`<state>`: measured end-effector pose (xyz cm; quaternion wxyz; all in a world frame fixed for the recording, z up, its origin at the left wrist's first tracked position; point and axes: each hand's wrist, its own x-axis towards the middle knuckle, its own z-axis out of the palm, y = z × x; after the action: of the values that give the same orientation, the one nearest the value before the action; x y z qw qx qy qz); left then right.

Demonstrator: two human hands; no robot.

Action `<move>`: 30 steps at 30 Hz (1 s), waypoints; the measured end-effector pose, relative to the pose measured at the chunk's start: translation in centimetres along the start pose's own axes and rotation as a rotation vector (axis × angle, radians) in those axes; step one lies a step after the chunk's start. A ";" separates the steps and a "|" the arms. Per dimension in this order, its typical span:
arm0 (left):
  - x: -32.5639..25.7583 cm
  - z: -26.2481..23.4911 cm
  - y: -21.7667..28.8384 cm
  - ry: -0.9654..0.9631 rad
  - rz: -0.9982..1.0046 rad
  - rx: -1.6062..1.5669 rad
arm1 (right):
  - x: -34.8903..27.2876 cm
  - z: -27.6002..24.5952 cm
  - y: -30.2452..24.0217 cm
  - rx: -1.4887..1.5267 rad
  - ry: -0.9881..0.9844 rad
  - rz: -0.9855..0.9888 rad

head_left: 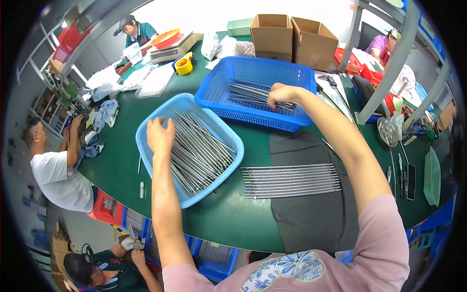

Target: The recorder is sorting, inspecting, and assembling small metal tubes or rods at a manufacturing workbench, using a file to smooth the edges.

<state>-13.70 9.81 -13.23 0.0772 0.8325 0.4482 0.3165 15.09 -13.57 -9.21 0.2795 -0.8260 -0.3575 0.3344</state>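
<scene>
Uniformly slim, straight, silvery-grey metal rods [200, 148], right hand's grip [284, 96] pinching several, left hand's grip [160, 134] impossible to tell

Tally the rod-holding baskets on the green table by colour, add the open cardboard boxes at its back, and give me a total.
Light blue basket, with the left hand at it: 1
Dark blue basket, with the right hand in it: 1
Open cardboard boxes: 2
Total: 4
</scene>
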 end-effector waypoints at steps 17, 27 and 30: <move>-20.4 -2.2 16.2 -0.582 -0.212 -1.701 | -28.0 13.5 4.7 0.777 0.090 -0.127; -27.3 -3.1 17.0 -0.575 -0.355 -1.614 | -33.0 19.4 9.4 0.952 0.138 -0.144; -27.7 -3.1 17.6 -0.564 -0.366 -1.632 | -33.4 19.7 10.2 0.898 0.173 -0.160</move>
<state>-14.33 -23.06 -16.20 0.8048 0.4800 0.1727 0.3035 -12.98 -41.20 -16.81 0.6632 -0.6178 -0.2153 0.3635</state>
